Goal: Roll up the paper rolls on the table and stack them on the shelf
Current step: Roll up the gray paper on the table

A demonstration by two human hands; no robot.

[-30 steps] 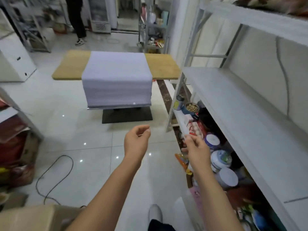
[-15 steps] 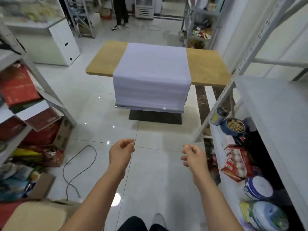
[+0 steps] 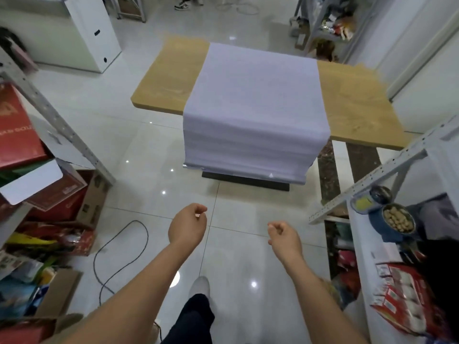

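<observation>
Unrolled pale lilac paper (image 3: 255, 105) draped over wooden table (image 3: 169, 78).

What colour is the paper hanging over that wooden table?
The paper is plain pale lilac-white, with no pattern; the head view shows it.

The table (image 3: 169, 80) top is pale wood with visible grain and a matt finish. The paper (image 3: 255, 100) draped over it is smooth, matt, faintly lilac white, and its hanging front shows fine horizontal ridges. A shiny metal rod (image 3: 188, 166) edges its lower end. The floor (image 3: 139, 175) is glossy tile that mirrors lights. The shelf (image 3: 367, 184) frame is pale painted metal punched with holes. A carton (image 3: 93, 202) is dull brown cardboard.
</observation>
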